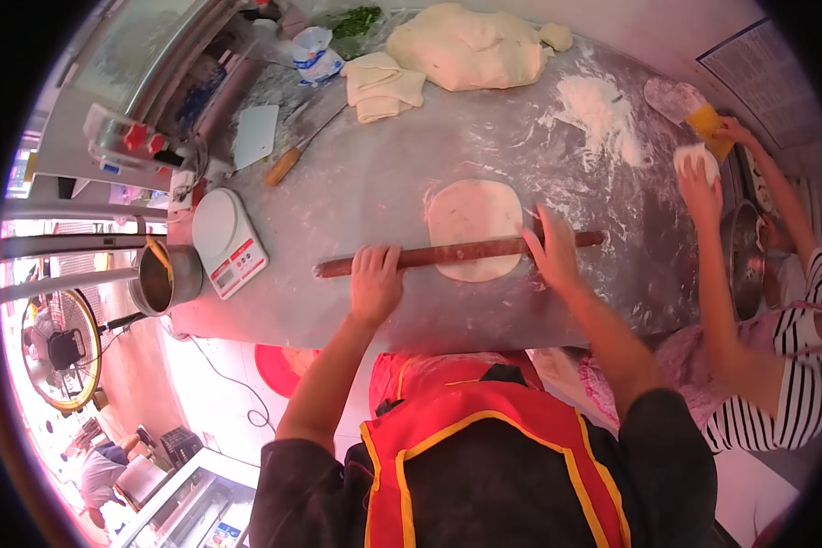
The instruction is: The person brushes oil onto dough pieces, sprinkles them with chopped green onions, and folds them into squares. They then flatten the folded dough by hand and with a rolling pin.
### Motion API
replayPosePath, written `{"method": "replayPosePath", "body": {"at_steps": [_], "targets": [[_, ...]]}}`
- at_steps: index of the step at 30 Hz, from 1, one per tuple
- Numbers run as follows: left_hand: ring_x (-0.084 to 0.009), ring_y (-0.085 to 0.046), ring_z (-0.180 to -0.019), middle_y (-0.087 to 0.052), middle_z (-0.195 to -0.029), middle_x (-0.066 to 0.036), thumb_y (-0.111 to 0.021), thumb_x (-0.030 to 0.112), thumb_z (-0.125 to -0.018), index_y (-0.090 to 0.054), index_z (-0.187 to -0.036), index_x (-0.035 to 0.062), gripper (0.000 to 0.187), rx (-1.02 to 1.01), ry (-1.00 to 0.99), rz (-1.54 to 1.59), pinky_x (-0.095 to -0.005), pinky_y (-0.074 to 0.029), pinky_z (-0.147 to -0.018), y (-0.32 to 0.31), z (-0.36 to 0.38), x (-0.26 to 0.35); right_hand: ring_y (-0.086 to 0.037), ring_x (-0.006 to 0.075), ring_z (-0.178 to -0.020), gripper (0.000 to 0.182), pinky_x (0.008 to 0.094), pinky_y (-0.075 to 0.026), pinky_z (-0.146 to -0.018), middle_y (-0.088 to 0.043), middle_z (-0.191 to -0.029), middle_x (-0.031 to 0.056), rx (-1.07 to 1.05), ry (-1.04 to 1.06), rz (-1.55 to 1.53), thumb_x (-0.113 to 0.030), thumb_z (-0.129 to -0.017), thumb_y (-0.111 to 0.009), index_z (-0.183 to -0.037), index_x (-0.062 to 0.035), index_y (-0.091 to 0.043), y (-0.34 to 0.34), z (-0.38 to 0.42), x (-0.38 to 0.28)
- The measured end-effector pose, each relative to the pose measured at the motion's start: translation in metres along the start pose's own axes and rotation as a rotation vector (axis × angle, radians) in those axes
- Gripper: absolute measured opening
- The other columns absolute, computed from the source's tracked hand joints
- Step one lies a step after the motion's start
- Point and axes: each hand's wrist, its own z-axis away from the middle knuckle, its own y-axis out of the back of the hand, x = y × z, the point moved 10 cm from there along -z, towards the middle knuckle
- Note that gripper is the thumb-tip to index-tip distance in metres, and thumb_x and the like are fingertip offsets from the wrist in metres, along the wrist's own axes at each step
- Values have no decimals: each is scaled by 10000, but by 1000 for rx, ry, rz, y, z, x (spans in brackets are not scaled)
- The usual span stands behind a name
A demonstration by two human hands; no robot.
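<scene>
A dark red wooden rolling pin (466,252) lies across a flattened round of dough (473,210) on the metal worktop. My left hand (377,281) is closed over the pin near its left end, left of the dough. Toward the other end, my right hand (553,251) rests on the pin, its fingers curved over it and its thumb at the dough's right edge. The dough is thin and pale, with the pin crossing its lower half.
A large dough lump (466,46), folded dough (384,87) and loose flour (603,114) lie at the back. Left are a kitchen scale (224,233), a metal pot (169,279) and a wooden-handled tool (286,166). At right, a co-worker's hands (700,187) hold dough and a yellow item.
</scene>
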Motion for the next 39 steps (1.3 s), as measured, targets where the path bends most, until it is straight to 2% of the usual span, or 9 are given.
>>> {"method": "replayPosePath", "body": {"at_steps": [5,8,10,18,21,23,26,34,39], "targets": [[-289,-559,-925,-576,-956,-90,-677,112,-712,-590,-1028,81,329,-28,-32,64,-410,-460,-804,29,13,18,-615,328,-936,372,387,-493,-788,-661,-983,180,-657,-336,-362,-292,-692,-778,-945,-34,-695,-102,-120,-13],[-282,-567,-904,-577,-941,-91,-668,115,-708,-584,-1034,79,339,-34,9,82,-404,-466,-779,38,50,27,-638,299,-885,293,388,-498,-748,-681,-841,133,-876,233,41,-253,-693,-755,-919,-73,-709,-139,-123,-101],[-283,-567,-907,-577,-944,-91,-672,118,-709,-580,-1036,81,341,-64,49,117,-410,-462,-790,36,64,28,-641,308,-846,315,413,-504,-762,-685,-888,119,-679,710,-45,-284,-665,-724,-920,-101,-708,-151,-102,-182],[-294,-567,-916,-588,-942,-93,-678,125,-668,-577,-1027,76,376,-31,27,79,-418,-447,-821,39,54,3,-628,349,-772,336,441,-476,-678,-642,-849,178,-541,-109,-122,-348,-716,-727,-785,-34,-628,-115,-96,-67],[-294,-549,-1072,-590,-1092,-104,-699,142,-701,-571,-1133,83,455,12,70,38,-462,-400,-965,31,50,-8,-617,336,-910,323,436,-470,-786,-642,-939,159,-209,-204,-205,-340,-839,-671,-956,-41,-633,-32,-10,-32],[-293,-514,-1187,-571,-1208,-118,-688,151,-747,-555,-1210,88,485,129,129,-8,-487,-356,-1043,31,50,-9,-551,332,-1126,383,467,-395,-988,-597,-1190,152,51,144,210,-281,-919,-589,-1219,-45,-565,5,45,-36],[-326,-368,-1363,-427,-1446,-142,-581,308,-888,-437,-1396,75,578,66,210,9,-550,-234,-1119,7,39,-20,-429,329,-1297,496,537,-248,-1111,-462,-1408,140,-8,-15,297,-242,-949,-535,-1390,-42,-428,-3,65,-23],[-323,-230,-1439,-297,-1541,-138,-507,440,-937,-356,-1451,35,671,196,80,-257,-562,-154,-1149,10,-173,-65,-328,321,-1390,526,552,-199,-1138,-369,-1501,126,149,-49,469,-324,-995,-424,-1455,-79,-357,-13,-132,20],[-339,-237,-1436,-302,-1526,-190,-544,409,-922,-341,-1447,10,690,101,94,-140,-548,-143,-1157,8,-92,-46,-336,336,-1384,564,543,-202,-1136,-369,-1490,177,89,48,264,-296,-971,-463,-1461,-45,-337,-13,-50,-2]]}}
